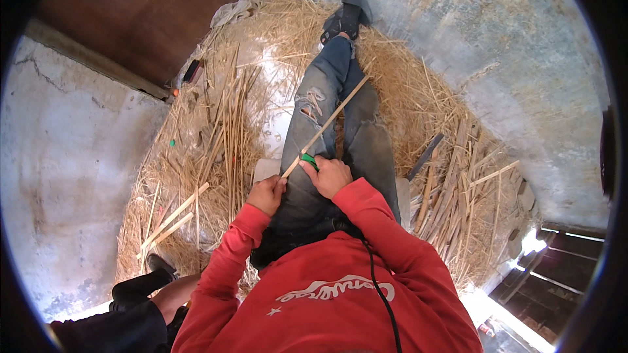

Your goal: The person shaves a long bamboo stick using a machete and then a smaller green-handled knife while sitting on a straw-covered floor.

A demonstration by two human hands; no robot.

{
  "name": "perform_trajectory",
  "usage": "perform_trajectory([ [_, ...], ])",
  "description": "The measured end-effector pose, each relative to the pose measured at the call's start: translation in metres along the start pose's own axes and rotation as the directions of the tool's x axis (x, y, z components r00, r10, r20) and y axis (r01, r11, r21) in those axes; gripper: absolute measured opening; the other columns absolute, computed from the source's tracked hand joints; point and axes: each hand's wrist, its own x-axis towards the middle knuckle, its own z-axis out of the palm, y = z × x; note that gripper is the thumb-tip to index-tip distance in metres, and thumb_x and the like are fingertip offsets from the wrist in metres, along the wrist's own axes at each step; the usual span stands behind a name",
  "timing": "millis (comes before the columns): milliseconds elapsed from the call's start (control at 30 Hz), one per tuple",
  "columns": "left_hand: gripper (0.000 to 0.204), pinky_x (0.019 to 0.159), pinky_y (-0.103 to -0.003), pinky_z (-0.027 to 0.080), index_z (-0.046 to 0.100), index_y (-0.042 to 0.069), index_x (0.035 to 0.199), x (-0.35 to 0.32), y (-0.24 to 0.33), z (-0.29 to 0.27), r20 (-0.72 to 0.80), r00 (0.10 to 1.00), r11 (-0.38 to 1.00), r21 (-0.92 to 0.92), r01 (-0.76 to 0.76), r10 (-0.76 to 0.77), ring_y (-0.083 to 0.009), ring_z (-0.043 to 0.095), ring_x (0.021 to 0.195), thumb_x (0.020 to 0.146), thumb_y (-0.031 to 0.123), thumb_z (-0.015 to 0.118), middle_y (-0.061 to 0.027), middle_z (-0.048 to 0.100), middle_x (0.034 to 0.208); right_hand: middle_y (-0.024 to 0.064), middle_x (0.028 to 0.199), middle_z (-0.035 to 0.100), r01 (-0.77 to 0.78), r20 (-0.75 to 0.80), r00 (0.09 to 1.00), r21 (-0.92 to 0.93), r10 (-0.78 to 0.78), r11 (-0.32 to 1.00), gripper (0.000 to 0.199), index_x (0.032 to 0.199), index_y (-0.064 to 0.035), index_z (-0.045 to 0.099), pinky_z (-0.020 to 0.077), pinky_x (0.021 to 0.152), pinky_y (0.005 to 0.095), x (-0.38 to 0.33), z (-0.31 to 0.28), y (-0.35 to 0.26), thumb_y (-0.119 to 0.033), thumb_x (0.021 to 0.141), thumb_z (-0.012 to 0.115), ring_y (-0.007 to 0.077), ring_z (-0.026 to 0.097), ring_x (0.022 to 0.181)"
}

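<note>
A long thin bamboo strip [330, 121] runs diagonally over my jeans-clad legs [320, 101]. My left hand [267, 195] grips its near end. My right hand [330, 175] is closed on a small green-handled tool [308, 159] pressed against the strip just above the left hand. Both arms wear red sleeves. The tool's blade is hidden by the strip and my fingers.
Straw and shavings cover the floor around me. Bamboo strips lie in a bundle on the left [226, 124] and split pieces on the right [458, 183]. A dark shoe [347, 3] is on my foot. A brown wooden door [144, 13] stands upper left. Another person's dark-clad limb [140, 291] is lower left.
</note>
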Motion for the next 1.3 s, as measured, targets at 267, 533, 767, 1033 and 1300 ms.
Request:
perform_trajectory([
  [267,0.033,0.065,-0.045,0.051,0.064,0.003,0.082,-0.023,0.0,-0.009,-0.013,0.997,0.997,0.018,0.074,-0.074,-0.0401,0.067,0.07,0.102,0.027,0.055,-0.019,0.065,0.07,0.023,0.069,0.067,0.069,-0.002,0.998,-0.037,-0.069,0.997,0.056,0.08,-0.0043,0.065,0.0527,0.062,0.0552,-0.006,0.008,-0.008,-0.056,0.097,0.053,0.0446,0.066,0.065],
  [533,0.035,0.057,-0.038,0.046,0.065,0.002,0.082,-0.074,-0.026,-0.031,0.089,0.996,0.995,-0.098,0.033,-0.025,-0.0278,0.058,0.055,0.103,0.028,0.054,-0.0124,0.056,0.059,0.024,0.074,0.067,-0.269,-0.078,0.94,0.433,0.333,0.86,0.054,0.09,-0.0035,0.07,0.0511,0.065,0.0508,0.019,0.011,0.04,-0.054,0.099,0.053,0.0419,0.067,0.069],
  [767,0.039,0.053,-0.026,0.038,0.065,0.005,0.081,-0.078,-0.05,-0.058,0.288,0.939,0.881,-0.374,0.291,-0.187,-0.007,0.044,0.054,0.106,0.033,0.052,0.0024,0.046,0.059,0.0073,0.061,0.057,0.088,-0.336,0.877,0.816,0.344,0.571,0.044,0.073,-0.0056,0.062,0.0467,0.06,0.0373,0.043,-0.041,0.013,-0.033,0.106,0.049,0.0238,0.058,0.06],
  [1033,0.039,0.053,-0.026,0.037,0.066,0.005,0.083,-0.029,-0.061,-0.047,0.224,0.968,0.924,-0.334,0.184,-0.112,-0.0071,0.043,0.055,0.106,0.034,0.052,0.0026,0.047,0.059,0.0024,0.068,0.054,0.698,-0.815,0.488,0.58,-0.314,-0.42,0.019,0.078,-0.0127,0.056,0.0456,0.066,0.0372,-0.042,-0.311,-0.103,-0.026,0.091,0.058,0.018,0.053,0.062],
  [1300,0.042,0.047,-0.025,0.031,0.065,0.006,0.083,-0.031,-0.056,-0.04,0.199,0.973,0.907,-0.378,0.188,-0.118,-0.0054,0.041,0.047,0.105,0.039,0.053,0.0054,0.044,0.054,0.0042,0.067,0.056,0.502,-0.779,0.36,0.625,-0.513,-0.597,0.017,0.075,-0.0113,0.056,0.0472,0.066,0.0377,-0.093,-0.344,-0.126,-0.021,0.089,0.058,0.0186,0.055,0.061],
])
